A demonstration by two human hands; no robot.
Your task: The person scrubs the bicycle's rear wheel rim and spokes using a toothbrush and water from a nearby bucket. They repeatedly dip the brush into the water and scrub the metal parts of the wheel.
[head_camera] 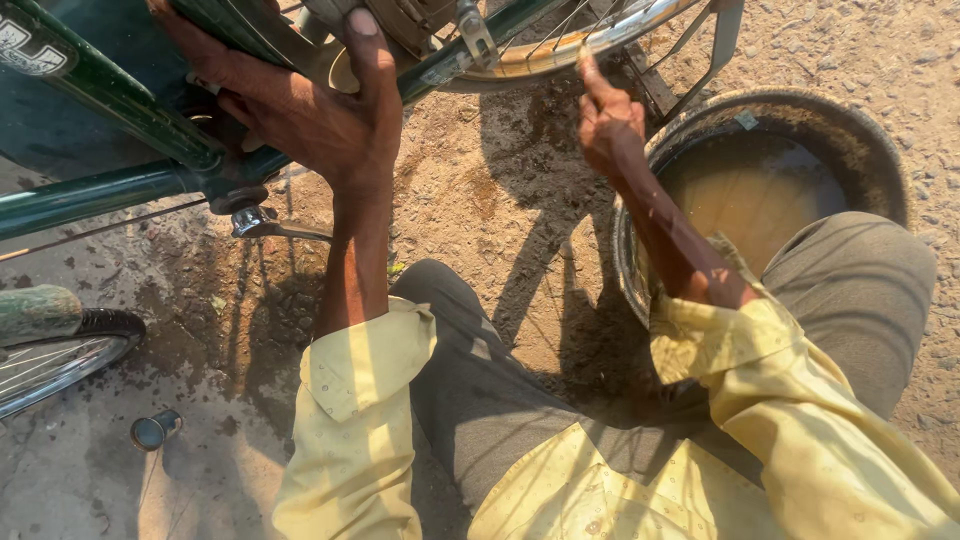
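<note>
A dark green bicycle frame (110,185) crosses the upper left, with its rear wheel rim (590,40) and spokes at the top. My left hand (300,110) wraps over the green frame tube near the wheel's hub, thumb up along the tube. My right hand (608,120) is raised under the shiny rim, its forefinger pointing up and touching the rim's edge, the other fingers curled. Both my arms wear rolled yellow sleeves. My knees in grey trousers fill the lower middle.
A round metal basin (880,140) of muddy water stands right of my right arm on the sandy ground. A second wheel with black tyre (70,345) lies at the left edge. A small blue-grey can (155,430) rests on the dirt. A pedal crank (265,225) hangs under the frame.
</note>
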